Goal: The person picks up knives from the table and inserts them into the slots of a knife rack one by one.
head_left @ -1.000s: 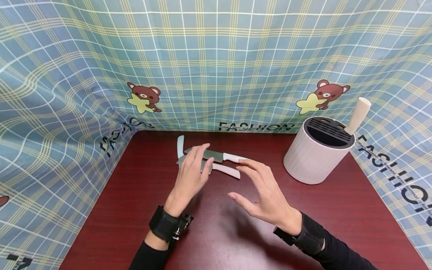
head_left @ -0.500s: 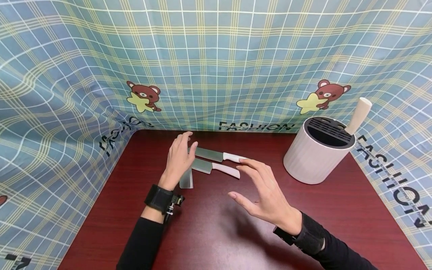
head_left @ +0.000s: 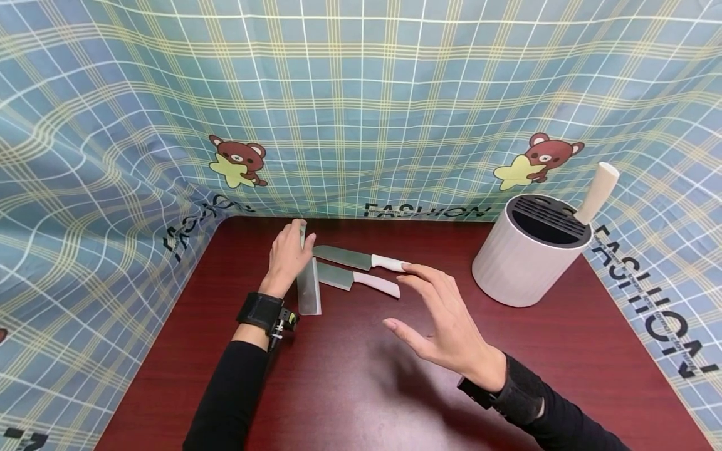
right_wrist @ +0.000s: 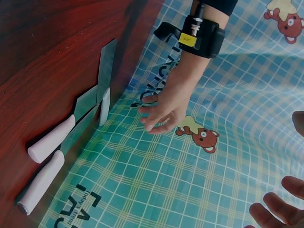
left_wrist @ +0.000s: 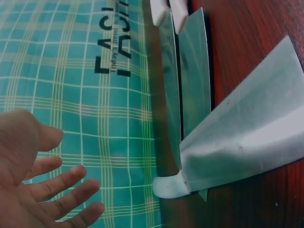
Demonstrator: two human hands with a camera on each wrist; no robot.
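My left hand (head_left: 289, 257) hovers over the handle end of a cleaver (head_left: 308, 291) whose wide blade points toward me on the table. In the left wrist view, the spread fingers of my left hand (left_wrist: 33, 185) are apart from the cleaver's pale handle (left_wrist: 172, 186). Right of the cleaver lie two knives with white handles, a back knife (head_left: 346, 257) and a front knife (head_left: 336, 275), their blade ends close to the cleaver. My right hand (head_left: 442, 316) is held in the air near those handles, fingers loosely bent and thumb apart, holding nothing.
A white ribbed knife block (head_left: 504, 269) with a black slotted top stands at the right. One pale knife handle (head_left: 598, 191) sticks up from it. A checked cloth (head_left: 361, 125) hangs behind and at both sides of the dark red table (head_left: 350, 388).
My left hand has moved left from above the knife blades to the cleaver's handle end, uncovering the blades. The right hand stays in place.
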